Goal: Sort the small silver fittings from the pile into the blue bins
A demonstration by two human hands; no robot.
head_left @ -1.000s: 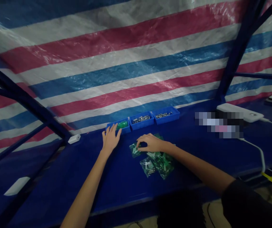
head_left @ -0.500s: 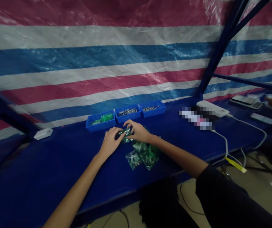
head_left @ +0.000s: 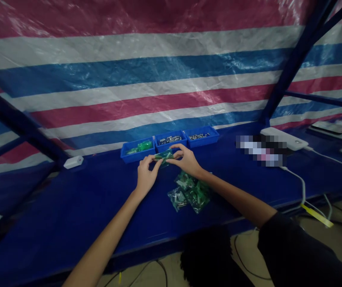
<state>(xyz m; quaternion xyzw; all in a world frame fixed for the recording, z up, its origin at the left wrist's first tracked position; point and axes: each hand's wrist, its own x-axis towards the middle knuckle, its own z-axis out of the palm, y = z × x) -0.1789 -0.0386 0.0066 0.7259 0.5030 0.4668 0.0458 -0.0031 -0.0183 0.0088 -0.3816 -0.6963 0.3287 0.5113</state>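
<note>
My left hand (head_left: 147,174) and my right hand (head_left: 185,160) pinch the two sides of a small green-tinted plastic bag (head_left: 165,157), held up over the blue table. Fingers and thumbs of both hands are closed on its edges; small pale parts show inside, too blurred to name. Below my right wrist lies a pile of similar filled bags (head_left: 198,197), with metal pieces in the nearest one. Just behind my hands stand three blue trays in a row: the left tray (head_left: 126,159) has green bags, the middle tray (head_left: 171,145) and right tray (head_left: 202,141) small metal parts.
A white box-shaped device (head_left: 284,138) with a cable lies at the right, beside a pixelated item (head_left: 260,151). A small white device (head_left: 73,162) sits at the left near a blue frame post (head_left: 36,131). Striped plastic sheeting (head_left: 147,75) hangs behind the table (head_left: 99,207).
The bag between my hands is now stretched flatter and raised slightly, clear of the pile. My hands have spread a little apart. The view has shifted left.
</note>
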